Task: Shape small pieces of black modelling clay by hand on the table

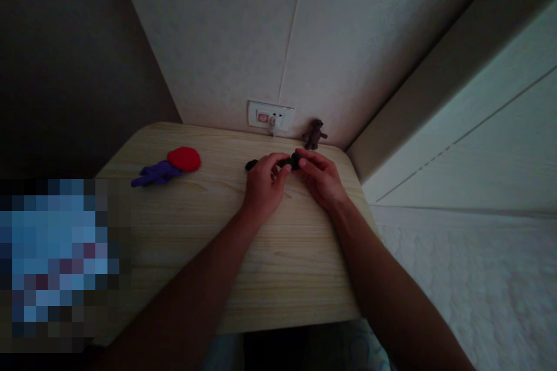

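Above the table's far side, my two hands meet at a black piece of what looks like modelling clay [295,162]. My left hand [264,185] pinches its left end between thumb and fingers. On its other side, the thumb and fingers of my right hand [324,178] close on the same piece. Fingers hide part of its shape. Another bit of black clay [251,165] shows just left of my left hand, partly covered by it. Behind my right hand, a small brown bear figure [315,134] stands against the wall.
On the left of the wooden table [187,278] lie a flat red clay disc [184,159] and a crumpled purple clay piece [157,173], touching. A wall socket [270,116] with a plug sits behind. A blurred-out patch [56,255] covers the left front. White quilted bedding [470,284] is at right.
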`<state>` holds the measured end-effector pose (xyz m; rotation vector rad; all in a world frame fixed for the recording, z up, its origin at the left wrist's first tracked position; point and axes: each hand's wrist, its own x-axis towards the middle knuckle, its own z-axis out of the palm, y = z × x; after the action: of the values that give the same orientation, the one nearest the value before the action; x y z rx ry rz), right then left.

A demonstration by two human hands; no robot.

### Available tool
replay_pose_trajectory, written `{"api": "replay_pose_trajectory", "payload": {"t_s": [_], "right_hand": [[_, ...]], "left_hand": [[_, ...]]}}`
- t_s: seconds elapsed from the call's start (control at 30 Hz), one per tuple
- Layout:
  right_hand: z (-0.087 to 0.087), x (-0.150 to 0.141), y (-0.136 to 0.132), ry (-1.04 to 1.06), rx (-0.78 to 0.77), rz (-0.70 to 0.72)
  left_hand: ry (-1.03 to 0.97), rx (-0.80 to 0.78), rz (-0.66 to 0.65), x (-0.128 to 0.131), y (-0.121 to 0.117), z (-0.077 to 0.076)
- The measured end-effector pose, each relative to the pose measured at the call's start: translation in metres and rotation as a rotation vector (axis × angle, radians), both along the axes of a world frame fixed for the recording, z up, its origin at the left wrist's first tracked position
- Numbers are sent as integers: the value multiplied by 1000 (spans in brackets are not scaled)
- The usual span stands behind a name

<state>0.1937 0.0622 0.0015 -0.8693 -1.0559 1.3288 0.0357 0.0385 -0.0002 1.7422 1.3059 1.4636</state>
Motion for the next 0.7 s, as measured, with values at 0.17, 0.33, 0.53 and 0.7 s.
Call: {"api": "replay_pose_trajectory", "payload": {"t_s": [0.17, 0.33, 0.53, 0.7], "right_hand": [[-3, -3, -1, -75, 77, -76], [3, -8, -8, -214, 151, -155], [9, -11, -12, -272, 229, -207], [9, -14, -15, -287, 228, -208]], "left_hand": [[-10, -12, 37, 0, 1, -1], [-16, 7, 65, -1, 1, 0], [-6, 41, 75, -1, 0, 0], [-28, 16, 83, -1, 1, -2]]}}
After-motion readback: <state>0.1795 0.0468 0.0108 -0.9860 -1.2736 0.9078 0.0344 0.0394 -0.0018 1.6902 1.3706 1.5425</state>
